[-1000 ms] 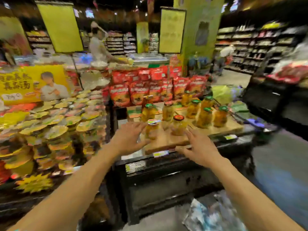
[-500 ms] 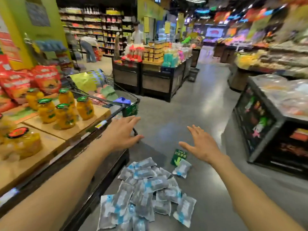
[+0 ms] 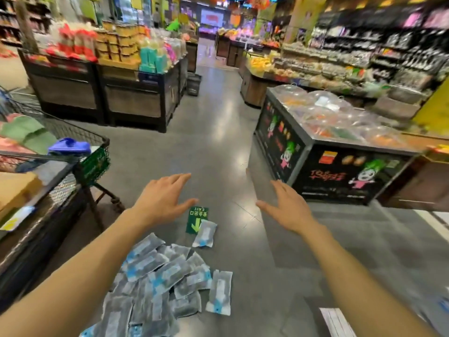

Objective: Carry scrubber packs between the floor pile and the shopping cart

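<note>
Above the pile of packets (image 3: 155,283) on the shop floor (image 3: 218,132), both my arms stretch fwd, palms down. Left hand (image 3: 162,200): fingers straight and loosely spread, thumb out to the side, holding nothing, touching nothing. Right hand (image 3: 286,207): same, fingers straight, spread wide, empty.

Pile = grey-and-blue sealed packets, many overlapping, lying below and nearer me than my left hand, mostly under my left forearm. One stray packet (image 3: 204,233) lies apart from the pile on its far side, just below the left thumb in frame, overlapping the corner of a green floor sticker (image 3: 198,214) w/ white arrow. Another packet (image 3: 219,291) sits at the pile's right edge, lengthwise. Right hand is well to the right of the pile, over bare floor.

Left of the pile: dark display stand (image 3: 34,229), and beyond it a wire shopping cart (image 3: 92,152) w/ a blue item (image 3: 69,145) on its rim. Right of the pile, past my right hand: black display counter (image 3: 340,173) w/ cartoon figures on its side, clear covers on top. Far beyond the pile: wooden stands (image 3: 131,103) w/ stacked goods; detail blurred.
</note>
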`<state>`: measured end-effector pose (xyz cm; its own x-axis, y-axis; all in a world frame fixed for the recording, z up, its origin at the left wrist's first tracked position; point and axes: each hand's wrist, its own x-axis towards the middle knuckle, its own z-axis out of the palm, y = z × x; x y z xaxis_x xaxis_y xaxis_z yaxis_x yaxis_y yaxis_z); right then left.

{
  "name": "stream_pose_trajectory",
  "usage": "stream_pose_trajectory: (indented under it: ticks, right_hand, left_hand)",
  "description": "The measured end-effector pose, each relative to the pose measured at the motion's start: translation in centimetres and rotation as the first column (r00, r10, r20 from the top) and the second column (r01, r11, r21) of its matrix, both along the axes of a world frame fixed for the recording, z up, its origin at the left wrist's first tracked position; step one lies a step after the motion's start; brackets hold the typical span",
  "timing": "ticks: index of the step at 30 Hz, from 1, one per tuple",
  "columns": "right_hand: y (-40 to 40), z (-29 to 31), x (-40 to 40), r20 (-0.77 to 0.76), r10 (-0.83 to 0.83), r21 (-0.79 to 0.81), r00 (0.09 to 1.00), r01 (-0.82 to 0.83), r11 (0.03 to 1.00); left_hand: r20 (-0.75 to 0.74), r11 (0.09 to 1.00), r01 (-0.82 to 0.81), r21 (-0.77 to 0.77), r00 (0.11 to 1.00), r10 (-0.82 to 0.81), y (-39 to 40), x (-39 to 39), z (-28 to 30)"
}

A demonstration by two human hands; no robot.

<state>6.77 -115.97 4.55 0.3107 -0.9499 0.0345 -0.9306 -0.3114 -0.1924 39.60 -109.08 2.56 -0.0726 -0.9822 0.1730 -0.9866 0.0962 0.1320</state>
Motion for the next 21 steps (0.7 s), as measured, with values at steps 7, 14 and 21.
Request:
stream_pose_trajectory:
  ticks: [7, 14, 21]
  right_hand:
    - [-3.3, -4.8, -0.7, -0.021, -0.091, 0.117, 0.996, 0.093, 0.989]
    - [-8.3, -21.1, 0.9, 0.068, -0.114, 0.329, 0.991, 0.086, 0.941]
    - [-12.5, -49.3, 0.9, 0.163, -0.170, 0.349, 0.972, 0.104, 0.931]
  left_hand:
    - [-0.015, 0.988, 0.059, 0.142, 0.998, -0.058, -4.4, -1.0, -5.7]
    - [-0.069, 0.965, -0.033, 0.262, 0.996, 0.053, -8.4, -2.1, -21.0]
    - [-0.176, 0.954, -0.073, 0.290, 0.976, 0.128, -12.7, -3.5, -49.0]
